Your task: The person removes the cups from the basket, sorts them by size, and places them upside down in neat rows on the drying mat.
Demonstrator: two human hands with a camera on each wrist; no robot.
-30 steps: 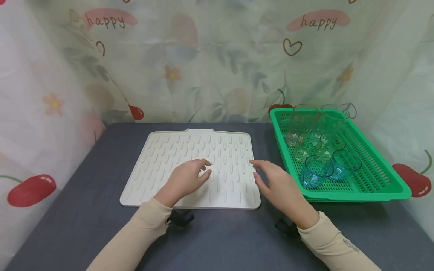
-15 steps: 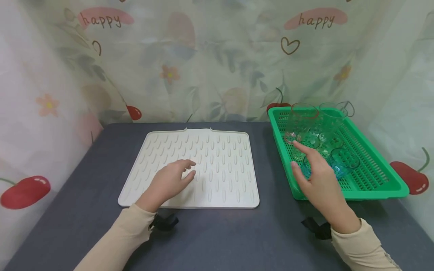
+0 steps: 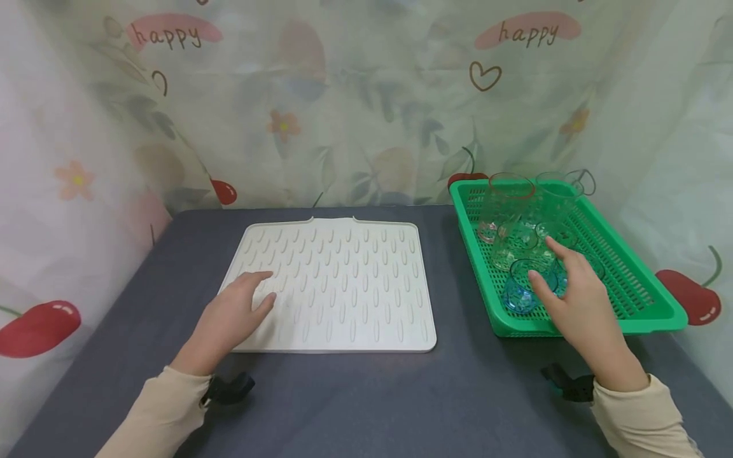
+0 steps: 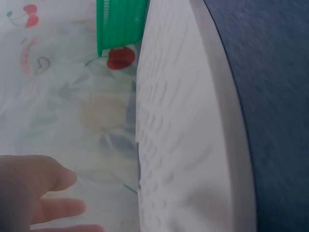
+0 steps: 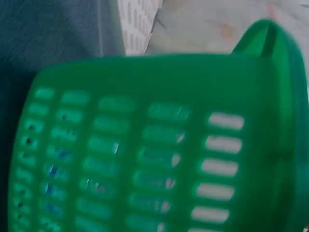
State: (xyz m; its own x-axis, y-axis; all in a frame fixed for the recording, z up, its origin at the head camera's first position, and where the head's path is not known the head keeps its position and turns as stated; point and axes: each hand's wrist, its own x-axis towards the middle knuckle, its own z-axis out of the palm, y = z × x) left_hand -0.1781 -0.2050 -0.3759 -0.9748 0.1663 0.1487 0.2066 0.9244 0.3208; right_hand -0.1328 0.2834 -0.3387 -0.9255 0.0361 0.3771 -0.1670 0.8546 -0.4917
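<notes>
My left hand hovers over the left part of a white ridged drying mat, fingers relaxed and holding nothing. In the left wrist view its fingers show at the lower left, apart from the mat. At the right, my right hand reaches over the front of a green plastic basket with thumb and forefinger spread. It overlaps one blue-bottomed glass; another blue-bottomed glass stands just left of the thumb. The right wrist view is filled by the basket's slotted wall, and the hand is out of sight there.
Behind the blue glasses in the basket stand a tall glass with a reddish rim, a clear handled glass and shorter clear glasses. A dark cloth covers the table. A printed curtain hangs behind and along both sides.
My right hand has moved right, from the mat's right edge to over the basket's blue glasses. My left hand has drifted left across the mat. The view has shifted slightly.
</notes>
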